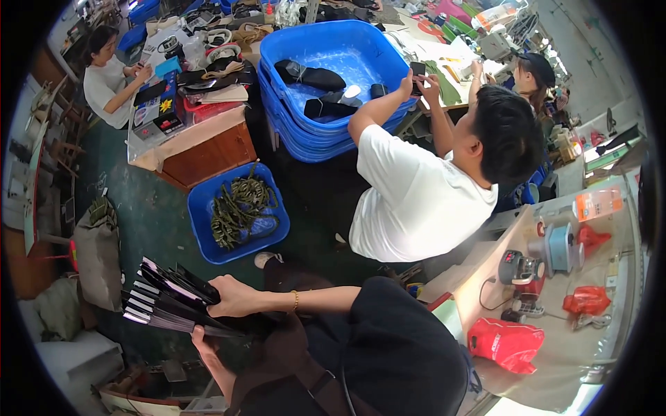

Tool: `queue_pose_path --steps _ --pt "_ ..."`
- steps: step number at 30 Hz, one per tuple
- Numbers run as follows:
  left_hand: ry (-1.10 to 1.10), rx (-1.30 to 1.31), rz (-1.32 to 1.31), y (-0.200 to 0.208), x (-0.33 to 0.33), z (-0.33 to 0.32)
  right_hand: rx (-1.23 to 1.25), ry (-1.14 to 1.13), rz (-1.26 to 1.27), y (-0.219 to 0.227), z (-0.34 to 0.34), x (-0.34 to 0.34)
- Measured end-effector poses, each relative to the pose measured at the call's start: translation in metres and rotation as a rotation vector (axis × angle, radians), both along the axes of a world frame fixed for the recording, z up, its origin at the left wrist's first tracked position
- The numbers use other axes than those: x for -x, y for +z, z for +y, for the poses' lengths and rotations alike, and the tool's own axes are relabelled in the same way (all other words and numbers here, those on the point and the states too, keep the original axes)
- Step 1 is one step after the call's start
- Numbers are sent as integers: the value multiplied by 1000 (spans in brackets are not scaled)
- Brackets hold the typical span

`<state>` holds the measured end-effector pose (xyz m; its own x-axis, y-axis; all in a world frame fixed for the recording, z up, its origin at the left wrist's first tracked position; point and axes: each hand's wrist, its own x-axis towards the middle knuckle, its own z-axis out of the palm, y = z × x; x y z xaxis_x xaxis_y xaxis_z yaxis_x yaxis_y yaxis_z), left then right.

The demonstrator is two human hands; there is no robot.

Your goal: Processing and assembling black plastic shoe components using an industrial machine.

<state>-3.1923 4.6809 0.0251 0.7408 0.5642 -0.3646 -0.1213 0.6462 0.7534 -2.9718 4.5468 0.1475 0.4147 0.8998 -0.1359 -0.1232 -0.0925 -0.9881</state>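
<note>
A stack of flat black pieces (pixel 166 297), several with white strips along their ends, is held out at the lower left. My right hand (pixel 236 296), with a thin gold bracelet at its wrist, is closed on the stack's upper side. Below it, my left hand (pixel 201 335) grips the underside, its fingers partly hidden by the pieces. The ends of the stack fan slightly apart toward the left. I cannot make out what kind of pieces they are.
Ahead is a blue tub (pixel 196 215) of green cord. Nested blue tubs (pixel 270 52) hold black pieces. A person in a white shirt (pixel 416 201) stands ahead right. A cluttered worktable (pixel 156 154) is ahead left, sacks (pixel 97 256) at left, a bench (pixel 479 277) at right.
</note>
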Motion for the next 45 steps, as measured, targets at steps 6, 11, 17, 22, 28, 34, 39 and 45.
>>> queue_pose_path --steps 6,11,17,22,28,34,39,45 --pt "124 -123 53 41 -43 38 -14 -18 30 -9 67 -16" --pt "-45 -34 76 35 -35 109 -48 -13 32 -11 103 -21" --pt "-351 7 -21 53 -98 101 -31 -225 137 -16 76 -22" --pt "-522 44 -24 38 -116 73 34 -448 257 -38 29 -13" --pt "-554 74 67 25 -132 38 66 -554 362 -54 -10 -17" --pt "-524 95 74 42 -180 9 32 -516 336 -46 -36 -66" --pt "-502 72 123 43 -213 -9 20 -558 345 -50 -53 -98" --pt "-505 42 120 50 -242 -19 6 -560 318 -45 -61 -127"
